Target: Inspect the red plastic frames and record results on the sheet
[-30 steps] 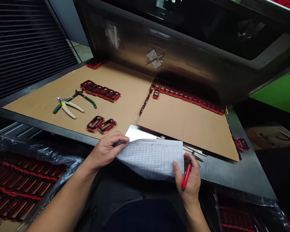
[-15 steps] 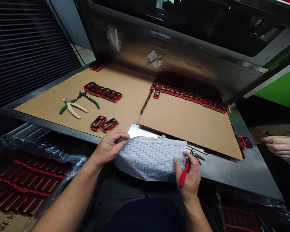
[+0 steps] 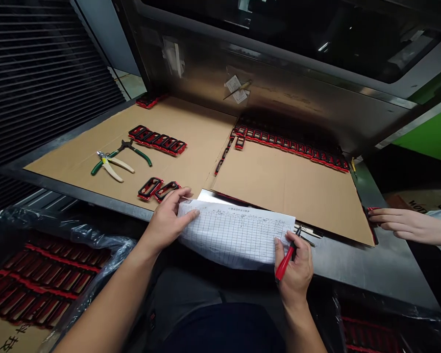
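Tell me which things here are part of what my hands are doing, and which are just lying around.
In hand:
- gridded sheet, pinned by the left hand
- red pen, held in the right hand, which also steadies the sheet

Lying about:
- pliers
- two black-and-red frames
- rows of frames
- cardboard
- another person's hand at the table edge
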A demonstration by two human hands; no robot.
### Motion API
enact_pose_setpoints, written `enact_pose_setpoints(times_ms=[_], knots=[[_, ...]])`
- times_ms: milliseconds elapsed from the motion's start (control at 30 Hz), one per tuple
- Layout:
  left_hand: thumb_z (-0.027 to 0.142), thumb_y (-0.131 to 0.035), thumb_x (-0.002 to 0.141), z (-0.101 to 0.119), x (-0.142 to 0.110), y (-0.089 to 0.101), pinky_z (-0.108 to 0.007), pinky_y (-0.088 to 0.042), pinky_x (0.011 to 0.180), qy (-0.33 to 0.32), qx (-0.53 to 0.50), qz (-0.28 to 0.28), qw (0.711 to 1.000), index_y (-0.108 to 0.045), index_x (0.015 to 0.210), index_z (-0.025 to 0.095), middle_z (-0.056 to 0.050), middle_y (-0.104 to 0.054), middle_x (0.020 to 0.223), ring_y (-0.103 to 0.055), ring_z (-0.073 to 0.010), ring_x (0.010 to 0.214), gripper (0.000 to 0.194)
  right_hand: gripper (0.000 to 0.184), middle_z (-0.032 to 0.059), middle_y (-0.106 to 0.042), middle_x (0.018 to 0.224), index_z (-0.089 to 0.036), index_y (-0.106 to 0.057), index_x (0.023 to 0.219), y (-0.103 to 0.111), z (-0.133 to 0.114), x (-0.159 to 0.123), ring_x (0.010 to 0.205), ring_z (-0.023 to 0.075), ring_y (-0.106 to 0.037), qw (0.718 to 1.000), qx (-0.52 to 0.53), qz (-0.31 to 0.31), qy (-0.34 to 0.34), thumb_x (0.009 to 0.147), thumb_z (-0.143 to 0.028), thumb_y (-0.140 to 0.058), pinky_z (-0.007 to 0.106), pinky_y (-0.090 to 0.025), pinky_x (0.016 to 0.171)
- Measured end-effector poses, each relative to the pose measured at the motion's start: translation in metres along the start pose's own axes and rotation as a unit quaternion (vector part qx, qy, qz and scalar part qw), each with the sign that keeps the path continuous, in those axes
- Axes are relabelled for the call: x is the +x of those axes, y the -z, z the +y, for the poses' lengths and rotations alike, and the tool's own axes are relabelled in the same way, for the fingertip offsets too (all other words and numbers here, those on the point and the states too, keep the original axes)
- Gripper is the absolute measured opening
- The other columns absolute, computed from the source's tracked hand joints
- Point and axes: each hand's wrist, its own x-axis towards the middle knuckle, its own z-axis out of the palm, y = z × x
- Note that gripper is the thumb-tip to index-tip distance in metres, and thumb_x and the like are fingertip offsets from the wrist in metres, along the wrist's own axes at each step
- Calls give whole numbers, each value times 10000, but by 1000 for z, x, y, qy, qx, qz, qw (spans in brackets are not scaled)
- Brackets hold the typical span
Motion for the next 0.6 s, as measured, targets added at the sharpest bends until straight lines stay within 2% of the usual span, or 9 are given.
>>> enact_pose_setpoints(times_ms=[100, 233, 333, 467, 600], knots=[[403, -757, 691, 2, -2, 1, -344, -583, 798, 88, -97, 3, 991, -467, 1345, 144, -132, -606, 1225, -668, -213, 982, 760, 255, 86, -677, 975, -173, -614, 1120, 1, 3, -1, 880, 225, -667, 1000, 3, 5, -18, 906, -293, -684, 384, -580, 776], [348, -746, 695, 9, -4, 3, -285, -566, 707, 120, -122, -14, 985, -470, 1336, 138, -36, -616, 992, -654, -142, 800, 728, 266, 98, -688, 975, -164, -628, 1112, 2, 7, -3, 881, 236, -672, 1000, -2, 10, -21, 896, -304, -697, 389, -572, 786], [318, -704, 735, 10, -7, 0, -249, -544, 652, 95, -99, -2, 991, -494, 1305, 138, 5, -591, 880, -624, -113, 718, 634, 276, 97, -693, 960, -161, -642, 1100, 4, 9, -4, 859, 236, -675, 999, -6, 27, -19, 880, -310, -717, 379, -566, 772], [270, -615, 827, 3, -11, -10, -230, -523, 605, 11, 19, 64, 998, -526, 1259, 147, 16, -588, 792, -605, -112, 658, 457, 293, 91, -698, 928, -162, -655, 1094, 6, 9, -5, 834, 245, -681, 999, -18, 38, -26, 879, -350, -717, 382, -563, 751], [218, -563, 864, 0, -14, -21, -321, -544, 795, -39, 97, 125, 987, -573, 1199, 174, -34, -635, 881, -641, -172, 818, 337, 282, 96, -707, 924, -163, -659, 1091, 5, 11, -6, 823, 247, -680, 999, -36, 39, 2, 878, -338, -720, 382, -569, 750]])
